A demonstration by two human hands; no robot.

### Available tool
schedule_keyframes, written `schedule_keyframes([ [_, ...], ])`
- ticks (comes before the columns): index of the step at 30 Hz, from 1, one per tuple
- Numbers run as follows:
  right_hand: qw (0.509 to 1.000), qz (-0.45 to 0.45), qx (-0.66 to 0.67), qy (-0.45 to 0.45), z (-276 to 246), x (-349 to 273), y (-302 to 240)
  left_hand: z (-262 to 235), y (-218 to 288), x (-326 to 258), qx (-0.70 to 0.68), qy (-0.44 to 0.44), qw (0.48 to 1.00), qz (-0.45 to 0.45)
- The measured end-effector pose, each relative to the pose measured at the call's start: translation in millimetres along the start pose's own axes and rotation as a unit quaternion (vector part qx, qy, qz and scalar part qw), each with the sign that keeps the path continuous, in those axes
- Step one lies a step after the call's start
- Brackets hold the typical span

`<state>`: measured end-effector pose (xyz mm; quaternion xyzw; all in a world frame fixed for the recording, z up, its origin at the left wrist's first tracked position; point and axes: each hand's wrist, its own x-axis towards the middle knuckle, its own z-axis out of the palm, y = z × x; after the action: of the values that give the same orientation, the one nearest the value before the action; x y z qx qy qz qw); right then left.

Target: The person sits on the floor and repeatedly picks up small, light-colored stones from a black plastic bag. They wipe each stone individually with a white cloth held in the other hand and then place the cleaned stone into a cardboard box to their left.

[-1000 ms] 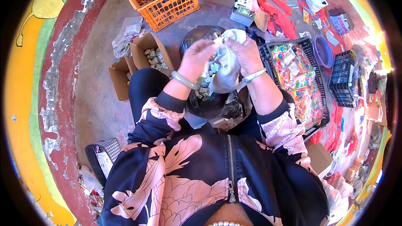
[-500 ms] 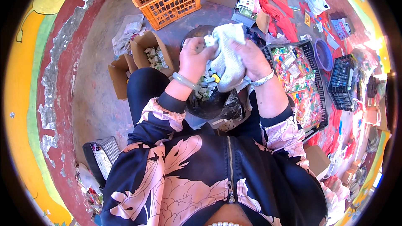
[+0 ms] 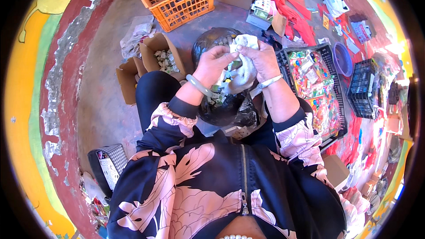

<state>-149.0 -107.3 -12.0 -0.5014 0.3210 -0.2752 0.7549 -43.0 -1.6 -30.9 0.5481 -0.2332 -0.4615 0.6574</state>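
Note:
Over a black plastic bag [image 3: 221, 114] between my knees, my right hand [image 3: 265, 62] grips a whitish-grey cloth [image 3: 244, 73], which hangs down in folds. My left hand [image 3: 215, 65] is closed, with thumb and fingers pinched together against the cloth's left edge. What those fingertips hold is too small and covered to make out. Small pale green and white pieces [image 3: 217, 99] lie in the opening of the bag, partly hidden by the cloth and my hands.
Left of the bag stand open cardboard boxes, one holding similar pale pieces [image 3: 164, 61]. An orange crate [image 3: 183, 6] is at the far side. To the right are a black crate of colourful packets [image 3: 325, 93], a purple basin [image 3: 342, 59] and red sheeting [image 3: 285, 0].
My right hand and the cloth have turned and bunched closer together. My left hand has shifted slightly right and nearer, its fingertips now against the cloth's edge.

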Motion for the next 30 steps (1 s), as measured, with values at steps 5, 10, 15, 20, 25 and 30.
schedule_keyframes([
  [5, 0.859, -0.132, -0.493, 0.048, 9, -5, -3, -17, -3, -5, -0.097, -0.013, 0.988, -0.117],
  [10, 0.914, -0.152, -0.368, 0.079, 1, 7, 6, -51, -6, -5, -0.104, 0.124, 0.981, -0.107],
  [15, 0.97, -0.094, -0.218, 0.039, 0, 14, 9, -155, -34, 16, -0.35, 0.288, 0.89, -0.053],
  [20, 0.965, -0.086, -0.248, 0.015, -1, 15, 19, -165, -20, 8, -0.386, 0.265, 0.883, -0.041],
  [25, 0.98, -0.056, -0.19, 0.004, 0, 11, 14, -118, -2, -4, -0.436, 0.021, 0.899, -0.03],
  [30, 0.998, 0.01, -0.068, -0.002, 8, 2, 2, -78, -3, -6, -0.322, -0.016, 0.944, -0.068],
])
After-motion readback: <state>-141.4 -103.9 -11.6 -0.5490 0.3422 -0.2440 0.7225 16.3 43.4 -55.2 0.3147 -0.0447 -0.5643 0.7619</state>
